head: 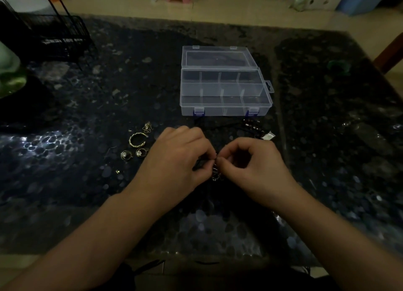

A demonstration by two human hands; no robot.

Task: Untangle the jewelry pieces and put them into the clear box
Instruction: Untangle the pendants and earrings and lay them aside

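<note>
Left hand [181, 155] and right hand [248, 159] pinch a small tangled metal jewelry cluster [216, 172]; open clear plastic compartment box [225, 110] lies at twelve o'clock.

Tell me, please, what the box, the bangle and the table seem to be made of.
Box: probably clear plastic; the table shows through its walls, dividers and open lid, and the clasps are blue.
Bangle: looks like gold-coloured metal, twisted and shiny; plated or solid cannot be told.
Table: probably dark polished stone or glass with a pebble pattern; it reflects light glossily.
</note>
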